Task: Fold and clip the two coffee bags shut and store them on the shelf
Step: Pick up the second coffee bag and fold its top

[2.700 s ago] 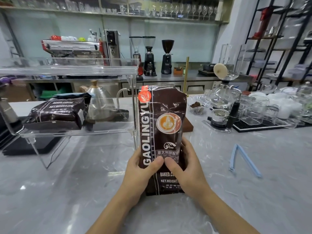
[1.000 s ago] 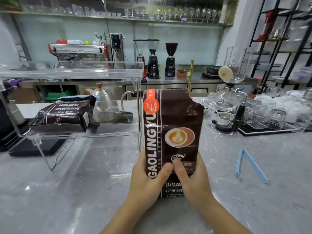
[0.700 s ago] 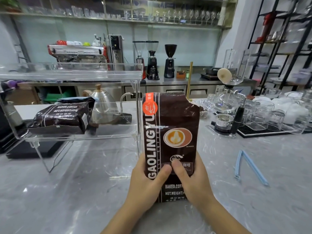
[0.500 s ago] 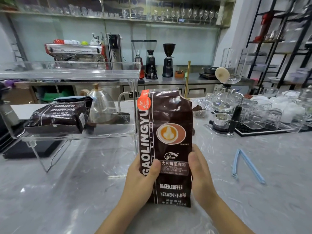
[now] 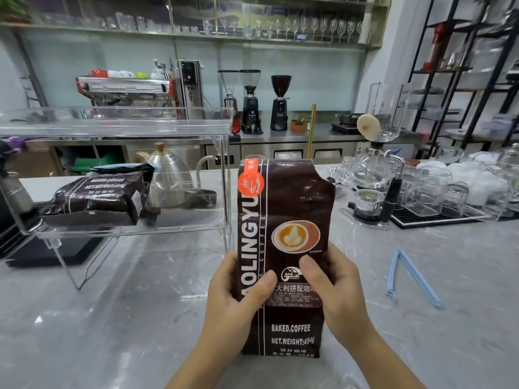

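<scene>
A tall dark brown coffee bag (image 5: pixel 292 209) stands upright on the marble counter, its top unfolded. My left hand (image 5: pixel 236 293) grips its left side with the thumb across the front. My right hand (image 5: pixel 337 287) grips the right side, thumb on the label. A second brown coffee bag (image 5: pixel 95 196) lies flat on the lower level of the clear acrylic shelf (image 5: pixel 118 127), with a blue clip (image 5: pixel 112 167) on its folded end. A light blue bag clip (image 5: pixel 410 276) lies open on the counter to the right of my hands.
A steel gooseneck kettle (image 5: pixel 168 175) stands behind the shelf. A glass siphon brewer (image 5: pixel 373 164) and several glass cups on a black mat (image 5: pixel 438 217) fill the right. Grinders and an espresso machine (image 5: pixel 126 88) line the back counter.
The bag has been lowered until its base rests on the counter. Both hands slid up its sides and both thumbs now lie on the front.
</scene>
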